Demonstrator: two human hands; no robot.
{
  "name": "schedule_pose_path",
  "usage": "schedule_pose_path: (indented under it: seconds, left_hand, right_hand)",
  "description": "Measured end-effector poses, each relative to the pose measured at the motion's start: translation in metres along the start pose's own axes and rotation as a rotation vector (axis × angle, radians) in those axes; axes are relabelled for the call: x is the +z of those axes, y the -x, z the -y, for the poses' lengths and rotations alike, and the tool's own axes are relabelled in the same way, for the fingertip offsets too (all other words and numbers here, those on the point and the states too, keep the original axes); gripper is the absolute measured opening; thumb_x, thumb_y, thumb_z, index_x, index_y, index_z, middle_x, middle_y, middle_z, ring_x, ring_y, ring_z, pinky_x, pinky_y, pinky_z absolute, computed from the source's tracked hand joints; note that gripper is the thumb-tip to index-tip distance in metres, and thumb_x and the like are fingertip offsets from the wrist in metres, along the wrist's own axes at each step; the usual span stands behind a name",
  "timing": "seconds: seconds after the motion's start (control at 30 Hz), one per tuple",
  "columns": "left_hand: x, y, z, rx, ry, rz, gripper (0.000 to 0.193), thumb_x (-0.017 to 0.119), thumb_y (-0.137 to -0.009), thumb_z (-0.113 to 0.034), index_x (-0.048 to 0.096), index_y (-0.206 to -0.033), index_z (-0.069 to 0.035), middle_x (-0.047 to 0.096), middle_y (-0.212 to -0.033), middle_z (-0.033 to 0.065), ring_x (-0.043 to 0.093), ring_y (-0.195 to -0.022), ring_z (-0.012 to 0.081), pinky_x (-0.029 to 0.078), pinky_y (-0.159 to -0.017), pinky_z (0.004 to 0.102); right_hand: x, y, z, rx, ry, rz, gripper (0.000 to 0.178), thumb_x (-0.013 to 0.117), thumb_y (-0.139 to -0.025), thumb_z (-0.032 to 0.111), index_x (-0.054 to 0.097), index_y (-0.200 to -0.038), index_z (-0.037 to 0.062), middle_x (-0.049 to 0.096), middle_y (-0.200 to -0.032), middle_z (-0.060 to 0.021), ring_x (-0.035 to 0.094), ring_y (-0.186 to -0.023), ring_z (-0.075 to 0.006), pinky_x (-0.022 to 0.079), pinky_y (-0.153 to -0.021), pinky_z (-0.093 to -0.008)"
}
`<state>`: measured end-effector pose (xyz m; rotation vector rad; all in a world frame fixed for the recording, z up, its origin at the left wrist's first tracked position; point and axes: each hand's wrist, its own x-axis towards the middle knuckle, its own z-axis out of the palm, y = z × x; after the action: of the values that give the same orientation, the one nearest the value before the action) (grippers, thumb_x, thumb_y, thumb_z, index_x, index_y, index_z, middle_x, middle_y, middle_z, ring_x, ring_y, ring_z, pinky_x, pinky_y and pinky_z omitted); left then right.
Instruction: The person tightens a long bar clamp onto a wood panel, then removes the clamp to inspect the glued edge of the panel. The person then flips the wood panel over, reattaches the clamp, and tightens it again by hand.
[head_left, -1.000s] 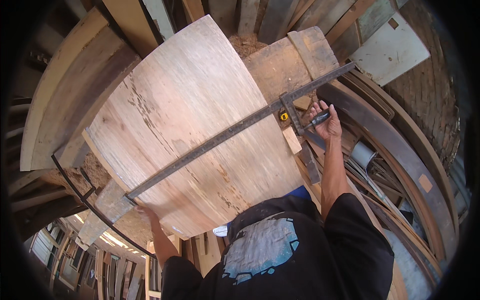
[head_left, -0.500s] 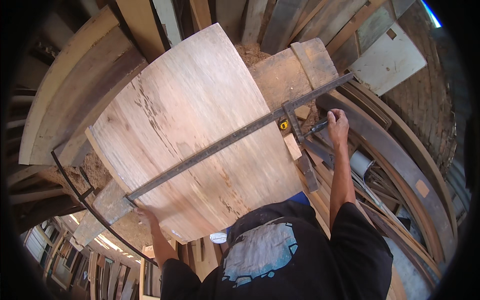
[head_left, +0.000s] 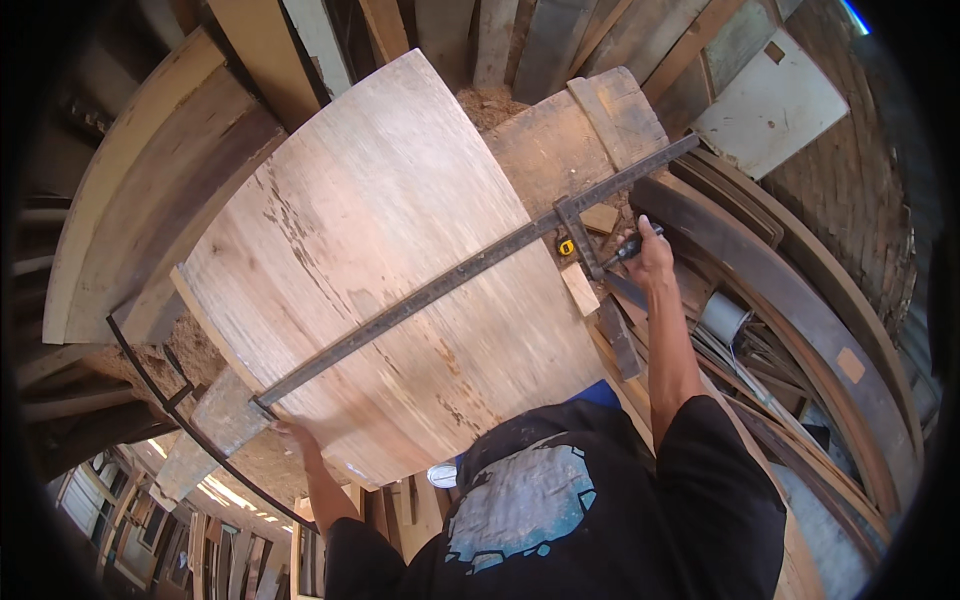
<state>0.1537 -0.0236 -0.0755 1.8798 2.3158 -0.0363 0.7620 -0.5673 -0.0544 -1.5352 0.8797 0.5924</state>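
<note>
A wide wooden panel (head_left: pixel 400 230) with a curved far edge lies in front of me, pale with dark flecks. Across it runs a long metal bar clamp (head_left: pixel 440 285), its sliding jaw at the panel's right edge beside a small wood block (head_left: pixel 579 290). My right hand (head_left: pixel 652 258) is closed around the clamp's dark screw handle (head_left: pixel 630 246), thumb raised. At the panel's lower left edge, close to the clamp's other end, is my left hand (head_left: pixel 298 438); its fingers are partly hidden, and their grip does not show clearly.
A yellow tape measure (head_left: pixel 566 247) sits beside the sliding jaw. Another bar clamp (head_left: pixel 150 375) stands at the left. Curved boards (head_left: pixel 800 260) are stacked at the right, more curved pieces (head_left: pixel 160 180) at the far left. A worn plank (head_left: pixel 560 140) shows beyond the panel.
My right hand has shifted slightly left and changed its hold on the screw handle, with the thumb now up. My left hand stays at the panel's lower left edge.
</note>
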Motion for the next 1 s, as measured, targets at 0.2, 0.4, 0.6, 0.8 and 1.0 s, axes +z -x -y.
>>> schedule_pose_path:
  seconds: [0.2, 0.4, 0.6, 0.8, 1.0]
  left_hand:
    - [-0.014, 0.025, -0.040, -0.126, -0.155, 0.043, 0.065, 0.026, -0.097, -0.051, 0.057, -0.118, 0.001, 0.057, -0.115, 0.0306, 0.055, -0.104, 0.0482, 0.043, -0.086, 0.0569]
    - [-0.018, 0.029, -0.039, -0.137, -0.100, 0.031, 0.068, 0.024, -0.096, -0.053, 0.057, -0.118, 0.002, 0.057, -0.113, 0.0315, 0.055, -0.102, 0.0492, 0.044, -0.085, 0.0578]
    - [-0.030, 0.044, -0.057, -0.142, -0.218, 0.052, 0.069, 0.023, -0.096, -0.054, 0.056, -0.119, 0.001, 0.056, -0.114, 0.0321, 0.055, -0.103, 0.0492, 0.044, -0.085, 0.0587]
    - [-0.019, 0.028, -0.035, -0.063, -0.214, -0.004, 0.066, 0.022, -0.097, -0.052, 0.057, -0.117, 0.000, 0.059, -0.109, 0.0304, 0.056, -0.101, 0.0487, 0.044, -0.083, 0.0593]
    - [-0.003, 0.006, -0.004, 0.054, -0.354, -0.025, 0.063, 0.022, -0.097, -0.051, 0.058, -0.116, -0.003, 0.061, -0.107, 0.0278, 0.056, -0.099, 0.0483, 0.044, -0.082, 0.0593]
  right_hand:
    - [-0.005, -0.009, -0.015, 0.129, -0.892, 0.556, 0.028, 0.068, -0.085, 0.034, 0.053, -0.080, 0.0113, 0.054, -0.066, -0.0024, 0.054, -0.056, -0.0171, 0.048, -0.054, -0.0345]
    - [-0.004, 0.010, 0.009, -0.024, 0.192, -0.098, 0.025, 0.072, -0.081, 0.028, 0.055, -0.086, 0.0108, 0.060, -0.078, -0.0049, 0.060, -0.076, -0.0183, 0.051, -0.071, -0.0356]
    - [-0.005, 0.026, 0.019, 0.130, -0.277, 0.151, 0.026, 0.070, -0.081, 0.016, 0.054, -0.100, 0.0064, 0.062, -0.094, -0.0096, 0.062, -0.083, -0.0224, 0.051, -0.075, -0.0412]
    - [-0.024, 0.018, 0.008, -0.035, -0.128, 0.234, 0.025, 0.070, -0.082, 0.017, 0.053, -0.099, 0.0074, 0.063, -0.092, -0.0058, 0.062, -0.083, -0.0216, 0.051, -0.073, -0.0404]
    - [-0.013, 0.018, 0.017, -0.031, 0.305, -0.056, 0.016, 0.065, -0.085, 0.012, 0.055, -0.096, 0.0080, 0.065, -0.091, -0.0052, 0.064, -0.083, -0.0209, 0.054, -0.073, -0.0399]
